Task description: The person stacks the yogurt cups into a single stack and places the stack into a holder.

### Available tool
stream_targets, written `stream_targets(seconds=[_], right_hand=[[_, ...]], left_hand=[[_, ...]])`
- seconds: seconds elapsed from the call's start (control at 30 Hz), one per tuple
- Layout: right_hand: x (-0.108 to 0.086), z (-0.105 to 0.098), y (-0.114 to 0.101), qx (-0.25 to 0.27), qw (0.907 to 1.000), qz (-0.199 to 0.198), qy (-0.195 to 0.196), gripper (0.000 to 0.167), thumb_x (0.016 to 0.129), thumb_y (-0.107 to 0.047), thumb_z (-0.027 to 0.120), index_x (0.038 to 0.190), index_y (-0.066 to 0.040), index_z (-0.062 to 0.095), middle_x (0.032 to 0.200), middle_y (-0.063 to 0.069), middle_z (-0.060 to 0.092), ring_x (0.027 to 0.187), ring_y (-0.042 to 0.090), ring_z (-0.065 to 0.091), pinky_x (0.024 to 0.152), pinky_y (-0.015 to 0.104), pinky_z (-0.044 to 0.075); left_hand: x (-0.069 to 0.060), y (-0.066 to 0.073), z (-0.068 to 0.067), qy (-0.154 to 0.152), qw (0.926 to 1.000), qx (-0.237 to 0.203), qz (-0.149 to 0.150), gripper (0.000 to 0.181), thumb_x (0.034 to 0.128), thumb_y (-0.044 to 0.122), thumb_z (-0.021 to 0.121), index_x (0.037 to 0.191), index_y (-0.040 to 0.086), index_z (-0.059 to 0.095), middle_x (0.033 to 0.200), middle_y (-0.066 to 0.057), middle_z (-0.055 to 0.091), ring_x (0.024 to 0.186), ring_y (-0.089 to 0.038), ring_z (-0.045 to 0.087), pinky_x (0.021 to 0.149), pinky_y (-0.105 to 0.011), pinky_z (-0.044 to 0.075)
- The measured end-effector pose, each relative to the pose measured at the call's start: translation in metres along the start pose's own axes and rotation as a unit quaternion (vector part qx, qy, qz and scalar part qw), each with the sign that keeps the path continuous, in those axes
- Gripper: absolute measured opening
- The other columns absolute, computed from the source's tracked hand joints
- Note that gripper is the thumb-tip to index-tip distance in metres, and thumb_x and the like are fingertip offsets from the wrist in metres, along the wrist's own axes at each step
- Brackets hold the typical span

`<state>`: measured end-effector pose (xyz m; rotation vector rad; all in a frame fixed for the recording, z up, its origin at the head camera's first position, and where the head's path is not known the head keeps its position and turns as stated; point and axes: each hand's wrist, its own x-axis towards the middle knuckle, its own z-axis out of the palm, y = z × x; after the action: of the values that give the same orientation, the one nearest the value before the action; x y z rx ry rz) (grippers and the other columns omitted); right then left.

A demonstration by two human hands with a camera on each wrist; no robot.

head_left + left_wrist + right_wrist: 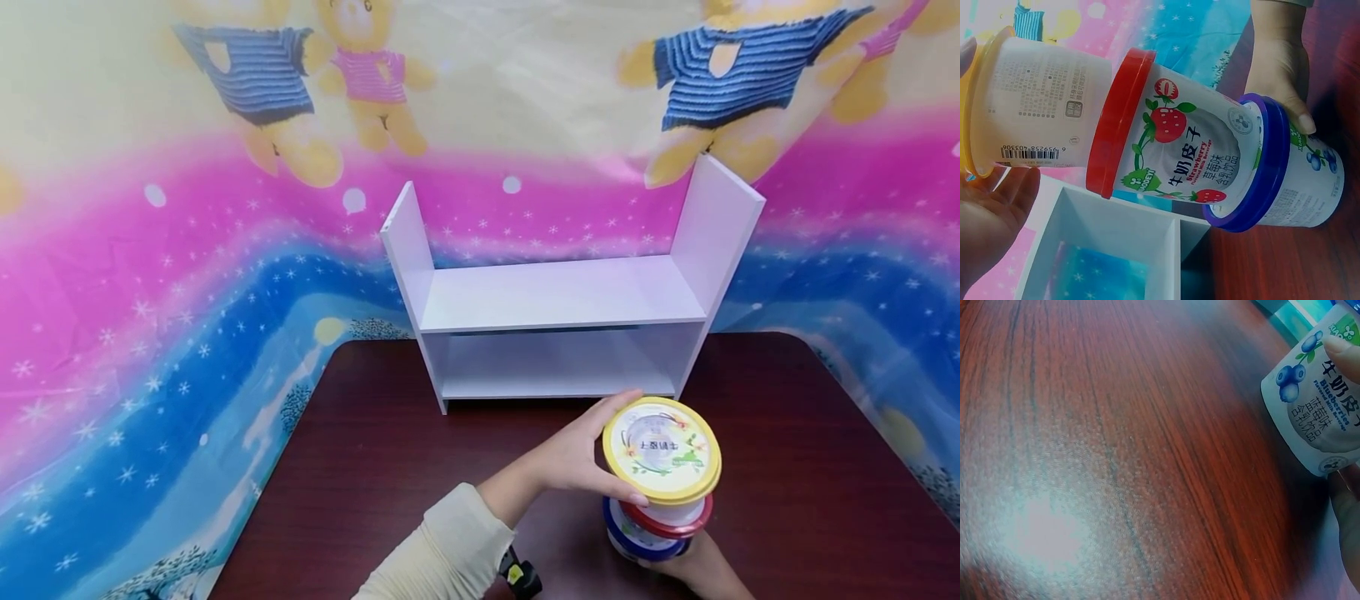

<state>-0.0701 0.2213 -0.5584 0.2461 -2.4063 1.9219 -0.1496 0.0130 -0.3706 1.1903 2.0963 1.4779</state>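
Observation:
Three milk-beverage tubs are stacked right of centre in the head view. On top is the yellow-lidded tub [662, 450], gripped at its side by my left hand [581, 457]. Beneath it comes the red-lidded strawberry tub [1175, 134], and lowest is the blue-lidded blueberry tub [1322, 394]. My right hand [703, 568] holds that bottom tub, its thumb on the label in the right wrist view; part of this hand is hidden behind the stack in the head view. Whether the bottom tub touches the table I cannot tell.
A white two-level shelf [562, 296] stands at the back of the dark wooden table [360, 483], behind the tubs. A printed cloth [225, 275] with bears hangs behind and beside the table. A small black object [521, 575] with a yellow mark shows beneath my left sleeve.

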Motion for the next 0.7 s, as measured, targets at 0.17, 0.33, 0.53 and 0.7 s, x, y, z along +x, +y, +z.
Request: stream_targets(seconds=[0.17,0.33,0.53,0.7], right_hand=[[0.0000,-0.0004,0.0010,0.001,0.9999,0.011,-0.008,0.064,0.059,0.007,0.073,0.113,-0.004,0.041,0.100,-0.004,0.056,0.087,0.008,0.055,0.074,0.019,0.042],[0.0005,0.0006,0.0001,-0.008,0.9998,0.015,-0.007,0.064,0.059,0.006,0.073,0.113,0.000,0.040,0.099,-0.003,0.057,0.087,0.008,0.055,0.074,0.018,0.042],[0.0017,0.0009,-0.0016,0.008,0.9996,0.024,-0.011,0.063,0.061,0.007,0.072,0.114,-0.004,0.040,0.100,-0.003,0.057,0.089,0.009,0.055,0.073,0.019,0.042],[0.0014,0.0015,-0.0007,-0.001,1.0000,0.002,-0.003,0.066,0.058,0.007,0.074,0.113,-0.008,0.041,0.101,-0.006,0.056,0.089,0.007,0.054,0.075,0.016,0.041]], left_hand=[[0.0027,0.0011,0.0004,-0.003,0.9999,0.016,-0.007,0.092,0.0633,0.019,0.076,0.136,0.028,0.019,0.134,0.011,0.024,0.118,-0.002,0.025,0.097,-0.030,0.024],[0.0045,0.0021,0.0012,-0.001,0.9995,0.030,-0.007,0.092,0.0623,0.021,0.076,0.136,0.027,0.021,0.134,0.011,0.025,0.118,-0.002,0.025,0.096,-0.029,0.026],[0.0056,0.0032,0.0024,-0.006,0.9995,0.028,-0.010,0.091,0.0631,0.022,0.076,0.136,0.027,0.021,0.133,0.011,0.025,0.117,-0.002,0.026,0.096,-0.029,0.026],[0.0065,0.0035,0.0030,-0.008,0.9995,0.028,-0.014,0.091,0.0635,0.022,0.075,0.135,0.028,0.021,0.133,0.011,0.026,0.116,-0.002,0.027,0.095,-0.028,0.027]])
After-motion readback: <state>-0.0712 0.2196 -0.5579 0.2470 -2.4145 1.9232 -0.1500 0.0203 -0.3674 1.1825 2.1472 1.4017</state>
